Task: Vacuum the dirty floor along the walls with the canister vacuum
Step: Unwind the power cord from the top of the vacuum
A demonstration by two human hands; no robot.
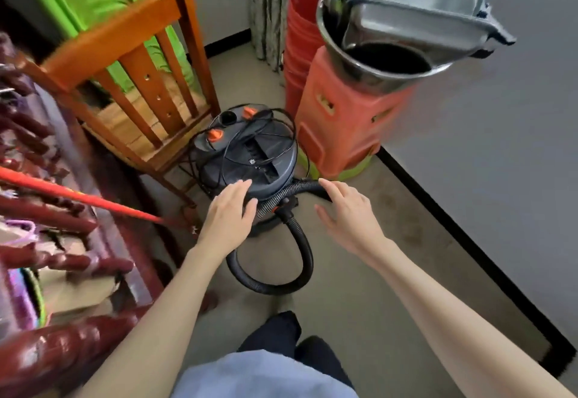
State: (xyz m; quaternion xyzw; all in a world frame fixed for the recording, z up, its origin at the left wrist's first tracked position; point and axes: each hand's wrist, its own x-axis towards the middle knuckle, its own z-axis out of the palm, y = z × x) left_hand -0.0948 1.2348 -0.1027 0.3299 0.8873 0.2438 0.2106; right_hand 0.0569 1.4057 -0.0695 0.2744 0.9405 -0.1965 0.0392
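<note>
Both hands reach forward with fingers straight, gripping nothing: left hand (230, 210) lies flat against the canister vacuum (247, 153) lid, right hand (347, 210) hovers at the hose (300, 250), contact unclear. Likely about to pull the unit out of storage. Hose loops toward the viewer. Canister stands upright on the floor (359, 272), wedged between wooden chair (140, 84) and orange stools (341, 122), cord coiled on top.

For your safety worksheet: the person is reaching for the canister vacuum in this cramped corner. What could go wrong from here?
1. The power cord lies in loose loops on the canister vacuum; lifting it could snag or tangle.
2. The hose curls on the floor by the person's feet, a likely trip hazard.
3. Metal basins sit tilted atop the orange stools beside the vacuum; a bump might topple them.
</note>
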